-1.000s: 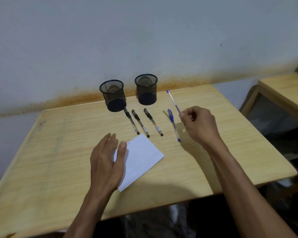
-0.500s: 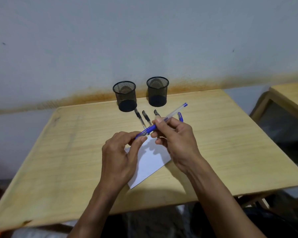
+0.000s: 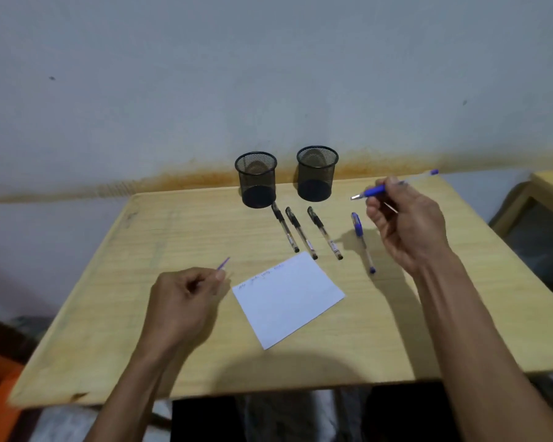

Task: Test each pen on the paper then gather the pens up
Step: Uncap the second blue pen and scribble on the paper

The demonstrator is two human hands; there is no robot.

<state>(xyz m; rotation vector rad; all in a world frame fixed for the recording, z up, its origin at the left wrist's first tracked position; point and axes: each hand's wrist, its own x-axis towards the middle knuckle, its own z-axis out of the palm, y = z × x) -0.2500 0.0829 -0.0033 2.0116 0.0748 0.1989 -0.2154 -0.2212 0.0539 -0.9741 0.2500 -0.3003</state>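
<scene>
The right hand [image 3: 407,228] is pinching an uncapped blue pen [image 3: 375,191] between thumb and fingers, clamped on the blue grip section. The pen is pointing its metal tip toward the left, and its clear barrel is extending up and to the right past the knuckles. The hand is hovering above the right part of the wooden table [image 3: 141,314].

The left hand [image 3: 181,301] is closing its thumb and fingers on a small purple-blue cap [image 3: 223,264], only the tip of which is showing. This hand is hovering just left of the white paper [image 3: 289,296], not touching it.

The paper is lying flat near the table's centre, with faint scribbles along its upper-left edge. Beyond it, three black pens [image 3: 296,232] are lying side by side. A second blue pen [image 3: 363,242], capped, is lying right of them, below the right hand. Two black mesh cups [image 3: 256,178] are standing upright at the table's far edge, near the wall [image 3: 268,74].
</scene>
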